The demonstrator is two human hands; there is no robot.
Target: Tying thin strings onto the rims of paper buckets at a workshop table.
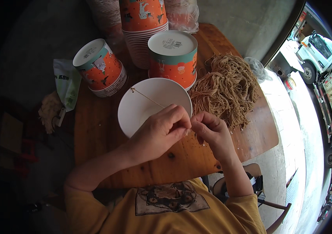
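A white paper bucket [134, 111] is tipped on the table with its round mouth facing me. A tan twine handle [147, 97] is fixed at the upper left of its rim and runs slanting across the mouth to my left hand. My left hand [166, 126] is closed in a pinch on that twine, over the right part of the mouth. Beside the bucket's right rim, my right hand [212, 130] is closed too, its thumb and forefinger meeting the left fingertips. What lies between those right fingers is hidden.
A heap of tan twine [228, 87] lies right of the bucket on the wooden table [150, 171]. Upside-down orange and green paper buckets [173, 58] stand behind, with a shorter stack [99, 68] at left and a tall stack [144, 39]. A plastic bag [66, 82] hangs off the left edge.
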